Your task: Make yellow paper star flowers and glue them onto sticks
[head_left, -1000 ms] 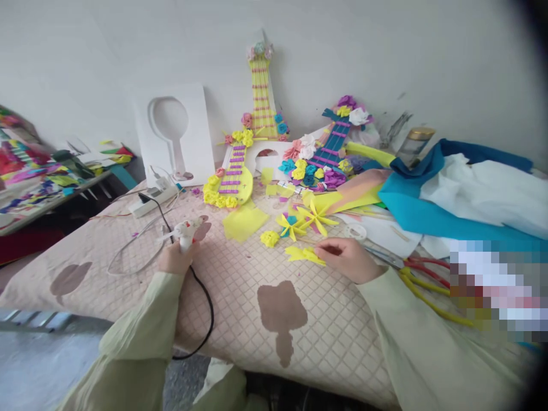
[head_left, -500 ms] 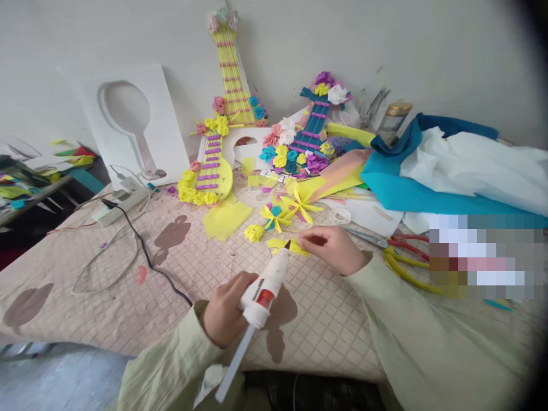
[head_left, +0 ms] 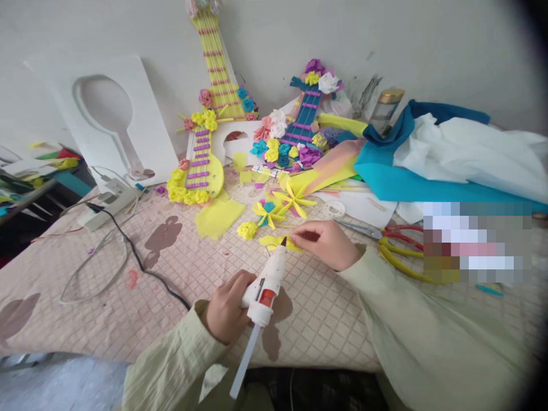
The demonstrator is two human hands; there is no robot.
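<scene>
Swung rightward over the counter (head_left: 321,325) within the last second: glue gun (head_left: 270,279), from the left side near the white power strip (head_left: 109,206) to just in front of the yellow paper petals (head_left: 269,242). Left grip (head_left: 229,308): fingers wrapped around the handle. Nozzle angled forward, dark tip at the near edge of the petals; contact with the paper not discernible. Translucent glue stick (head_left: 246,361) projecting from the rear of the gun, toward the counter's front edge. Right grip (head_left: 325,242): thumb and fingertips pressed together, pinching the right end of the petals low over the patterned cover. Black cord (head_left: 143,269) running from the left sleeve to the power strip.

Just left of and behind the petals: crumpled yellow rosette (head_left: 247,230). Directly behind: two yellow pinwheel flowers (head_left: 293,200), with blue showing among the petals of the left one. Beyond the right grip: scissors (head_left: 362,230), handle end partly under a pixelated patch. Farther back: white ring (head_left: 338,216) and, to the left, yellow tissue sheet (head_left: 220,220). Along the wall, left to right: white board (head_left: 149,125) with guitar-shaped cutout, yellow paper guitar (head_left: 216,177), flower-covered blue guitar (head_left: 307,117), gold-lidded jar (head_left: 386,108).
</scene>
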